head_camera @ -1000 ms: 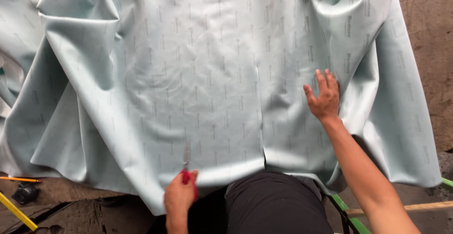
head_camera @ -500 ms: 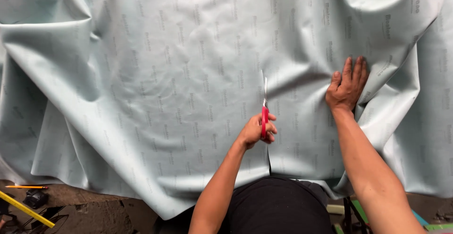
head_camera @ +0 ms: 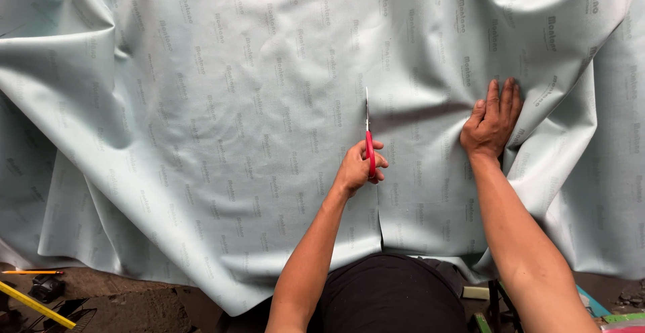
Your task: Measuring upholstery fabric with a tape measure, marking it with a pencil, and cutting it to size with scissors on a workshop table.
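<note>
Scissors (head_camera: 368, 146) in left hand (head_camera: 357, 169), fist wrapped round red handles, blades pointing away, partway up sheet (head_camera: 222, 105). Slit (head_camera: 379, 219) already runs from near edge by person's body up to hand, so maybe a third done by my guess; big stretch of uncut pale sheet ahead. Right hand (head_camera: 492, 121) flat, fingers spread, gripping nothing, pinning sheet just right of cut line. Yellow ruler (head_camera: 37, 305) down on floor
</note>
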